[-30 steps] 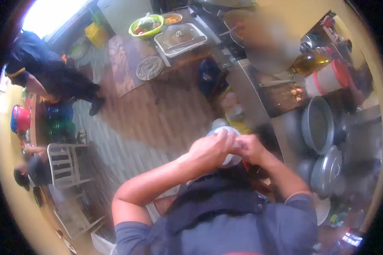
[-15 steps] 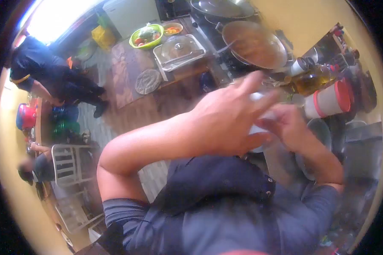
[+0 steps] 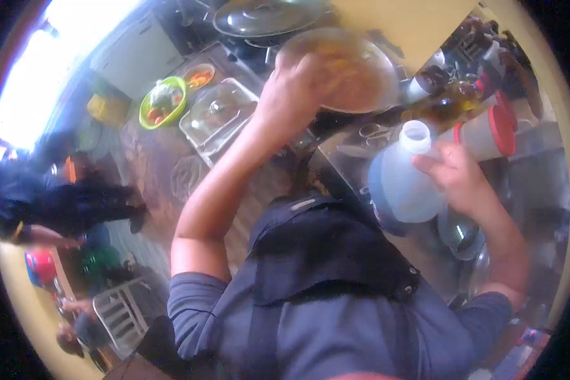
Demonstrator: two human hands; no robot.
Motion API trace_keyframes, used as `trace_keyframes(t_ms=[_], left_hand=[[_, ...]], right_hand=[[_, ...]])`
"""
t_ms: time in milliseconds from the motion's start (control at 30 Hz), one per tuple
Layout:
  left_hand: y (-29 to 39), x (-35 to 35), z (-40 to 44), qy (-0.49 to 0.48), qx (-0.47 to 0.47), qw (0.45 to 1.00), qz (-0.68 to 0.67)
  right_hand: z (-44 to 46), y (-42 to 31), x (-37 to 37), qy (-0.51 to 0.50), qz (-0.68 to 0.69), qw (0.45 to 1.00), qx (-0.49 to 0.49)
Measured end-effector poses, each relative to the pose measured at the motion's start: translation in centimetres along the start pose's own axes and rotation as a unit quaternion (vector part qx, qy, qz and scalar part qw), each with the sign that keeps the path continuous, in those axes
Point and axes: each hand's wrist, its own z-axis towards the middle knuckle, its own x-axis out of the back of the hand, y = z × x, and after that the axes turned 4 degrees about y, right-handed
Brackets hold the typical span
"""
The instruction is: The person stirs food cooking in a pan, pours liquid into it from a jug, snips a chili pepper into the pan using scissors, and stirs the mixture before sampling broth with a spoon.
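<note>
My left hand [image 3: 294,92] reaches over the left side of a wide pan [image 3: 386,82] of orange-brown food. Its fingers are curled together near the rim, and blur hides what they hold, if anything. My right hand [image 3: 456,174] grips a translucent white jug [image 3: 411,187] at its neck and handle side. The jug's round mouth is uncovered and faces up. It is held to the right of my apron, below the pan and above the counter.
A domed lid [image 3: 266,18] lies behind the pan. Left are a green basket [image 3: 147,114] of vegetables, an orange-filled bowl [image 3: 199,76] and a glass-lidded tray [image 3: 215,114]. Red-lidded containers [image 3: 481,136] stand right. One person [image 3: 50,196] stands far left; another [image 3: 85,326] is lower left.
Both hands were together around a white object; now they are apart. My left hand has moved up and left to the pan, and my right hand holds the jug at the right, now plainly visible.
</note>
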Motion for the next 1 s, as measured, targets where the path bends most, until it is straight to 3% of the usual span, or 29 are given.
trace_keyframes(t_ms=[33, 67, 133, 267, 367, 467, 533, 567, 633, 667, 700, 733, 800, 833, 867, 900, 1000], left_hand=[[-2.7, -2.6, -1.3, -0.035, 0.039, 0.998, 0.038], [-4.6, -5.2, -2.7, -0.128, 0.151, 0.978, 0.072], [-7.4, -9.1, -4.2, -0.195, 0.265, 0.939, 0.103], [-11.5, -11.7, -6.0, -0.201, 0.214, 0.949, 0.118], [-13.6, -12.3, -5.7, -0.315, 0.290, 0.898, 0.100], [-15.2, -11.3, -5.2, -0.372, 0.298, 0.873, 0.105], [-17.8, -11.5, -7.0, -0.354, 0.289, 0.885, 0.087], [-19.9, -12.1, -8.8, -0.370, 0.186, 0.906, 0.088], [-20.2, -11.1, -7.9, -0.385, 0.076, 0.916, 0.085], [-18.1, -8.8, -4.6, -0.356, 0.272, 0.894, 0.020], [-17.0, -7.5, -2.8, -0.311, 0.455, 0.833, -0.045], [-17.9, -7.4, -3.6, -0.314, 0.454, 0.832, -0.047], [-20.5, -7.5, -5.5, -0.337, 0.171, 0.925, -0.038], [-20.2, -7.3, -4.7, -0.338, 0.172, 0.924, -0.042], [-19.6, -6.9, -3.5, -0.313, 0.391, 0.852, -0.155], [-19.3, -6.7, -2.8, -0.267, 0.583, 0.724, -0.256], [-20.0, -7.4, -3.3, -0.253, 0.553, 0.744, -0.277]], right_hand=[[0.8, 0.5, 0.2, 0.005, 0.019, 0.999, -0.026], [1.6, 0.7, 0.4, 0.008, 0.035, 0.998, -0.052], [3.3, 0.0, 1.1, 0.025, 0.001, 0.997, -0.069], [6.9, -0.1, 2.2, 0.022, -0.009, 0.991, -0.131], [9.6, 0.6, 2.5, 0.060, -0.011, 0.992, -0.107], [12.7, 1.1, 3.6, 0.070, -0.079, 0.986, -0.132], [14.8, 0.9, 4.1, 0.063, -0.118, 0.979, -0.154], [15.8, 0.8, 4.3, 0.056, -0.160, 0.971, -0.170], [17.4, 1.5, 4.5, 0.059, -0.183, 0.965, -0.179], [18.3, 1.7, 4.6, 0.061, -0.211, 0.958, -0.182], [19.0, 1.8, 4.5, 0.061, -0.211, 0.958, -0.185], [19.6, 1.8, 4.4, 0.064, -0.218, 0.956, -0.185], [21.0, 2.4, 4.3, 0.067, -0.229, 0.953, -0.188], [21.8, 3.3, 4.0, 0.065, -0.254, 0.951, -0.164], [22.5, 3.8, 4.0, 0.061, -0.278, 0.948, -0.140], [23.3, 3.7, 4.0, 0.059, -0.279, 0.948, -0.141], [25.6, 3.6, 4.0, -0.008, -0.324, 0.936, -0.142]])
